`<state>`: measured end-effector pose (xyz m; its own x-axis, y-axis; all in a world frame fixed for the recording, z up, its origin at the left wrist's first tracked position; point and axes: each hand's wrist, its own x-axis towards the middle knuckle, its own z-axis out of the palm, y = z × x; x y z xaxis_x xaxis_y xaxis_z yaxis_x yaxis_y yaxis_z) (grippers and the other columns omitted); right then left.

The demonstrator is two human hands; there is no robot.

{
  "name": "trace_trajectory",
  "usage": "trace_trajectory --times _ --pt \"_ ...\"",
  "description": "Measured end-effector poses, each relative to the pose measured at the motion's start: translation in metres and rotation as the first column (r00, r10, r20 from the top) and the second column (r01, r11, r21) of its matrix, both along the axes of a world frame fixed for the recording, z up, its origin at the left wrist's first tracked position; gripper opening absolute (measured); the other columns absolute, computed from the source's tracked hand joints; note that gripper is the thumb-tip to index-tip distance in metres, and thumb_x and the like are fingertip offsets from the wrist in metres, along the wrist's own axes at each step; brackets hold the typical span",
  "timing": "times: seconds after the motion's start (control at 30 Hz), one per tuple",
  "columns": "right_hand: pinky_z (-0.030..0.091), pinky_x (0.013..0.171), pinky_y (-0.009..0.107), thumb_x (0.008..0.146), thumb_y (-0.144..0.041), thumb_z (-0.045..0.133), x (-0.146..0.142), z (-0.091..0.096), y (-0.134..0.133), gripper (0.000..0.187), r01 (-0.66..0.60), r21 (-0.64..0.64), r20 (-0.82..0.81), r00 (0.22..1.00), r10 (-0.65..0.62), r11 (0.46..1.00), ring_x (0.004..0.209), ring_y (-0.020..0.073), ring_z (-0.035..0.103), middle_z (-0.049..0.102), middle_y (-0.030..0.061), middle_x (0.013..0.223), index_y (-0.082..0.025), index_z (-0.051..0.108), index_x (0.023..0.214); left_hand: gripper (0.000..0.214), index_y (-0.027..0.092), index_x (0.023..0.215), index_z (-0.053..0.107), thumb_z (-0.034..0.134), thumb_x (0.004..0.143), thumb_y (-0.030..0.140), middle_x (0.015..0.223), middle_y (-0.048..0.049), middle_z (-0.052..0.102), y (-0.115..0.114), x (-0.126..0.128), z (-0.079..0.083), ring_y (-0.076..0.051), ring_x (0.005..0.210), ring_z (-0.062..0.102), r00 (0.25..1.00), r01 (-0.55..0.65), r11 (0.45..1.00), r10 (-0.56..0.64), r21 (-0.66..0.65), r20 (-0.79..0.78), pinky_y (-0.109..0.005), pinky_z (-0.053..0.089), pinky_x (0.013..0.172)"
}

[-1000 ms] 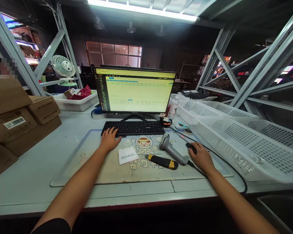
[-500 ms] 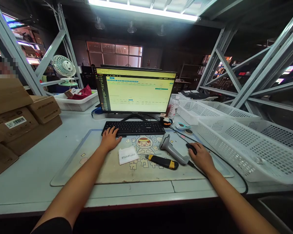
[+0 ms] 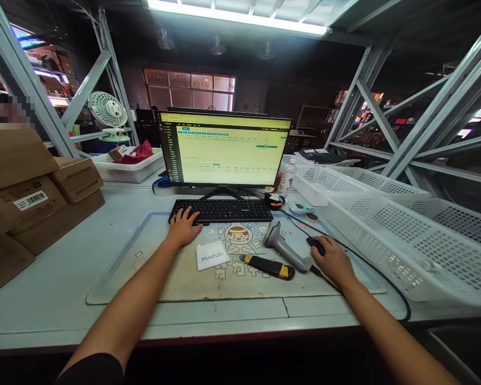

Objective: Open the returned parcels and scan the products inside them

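Observation:
My left hand [image 3: 183, 229] rests flat, fingers spread, on the left end of a black keyboard [image 3: 228, 210]. My right hand [image 3: 332, 260] is cupped over a black mouse [image 3: 315, 245] on the worn desk mat [image 3: 192, 278]. Between the hands lie a grey barcode scanner [image 3: 285, 248], a yellow-and-black utility knife [image 3: 268, 266] and a small white paper slip [image 3: 211, 254]. A monitor [image 3: 224, 149] with a yellow-green screen stands behind the keyboard.
Stacked cardboard boxes [image 3: 28, 198] fill the left of the table. White perforated baskets [image 3: 401, 235] line the right side, and another basket [image 3: 128, 169] with red items sits by a small fan [image 3: 108, 112]. A bottle [image 3: 287, 177] stands right of the monitor. Grey rack struts rise on both sides.
Both hands stay where they were on the keyboard and the mouse. A green bar has appeared on the right of the screen. The view has drifted slightly.

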<state>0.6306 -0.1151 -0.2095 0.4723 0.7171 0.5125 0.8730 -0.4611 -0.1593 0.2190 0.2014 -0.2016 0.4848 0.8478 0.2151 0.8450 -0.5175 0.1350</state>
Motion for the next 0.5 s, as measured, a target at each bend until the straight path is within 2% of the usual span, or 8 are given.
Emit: trace_trajectory --times 0.5 --pt "0.056 0.086 0.042 0.093 -0.041 0.045 -0.0013 0.0015 -0.0003 0.042 -0.01 -0.009 -0.006 1.0 0.01 1.0 0.112 0.0293 0.066 0.066 0.0099 0.129 -0.021 0.068 0.12 0.064 0.028 0.159 0.044 0.045 0.101 0.053 0.171 -0.0079 0.029 -0.0031 -0.0001 0.0001 -0.039 0.157 0.024 1.0 0.016 1.0 -0.017 0.021 0.012 -0.059 0.021 0.127"
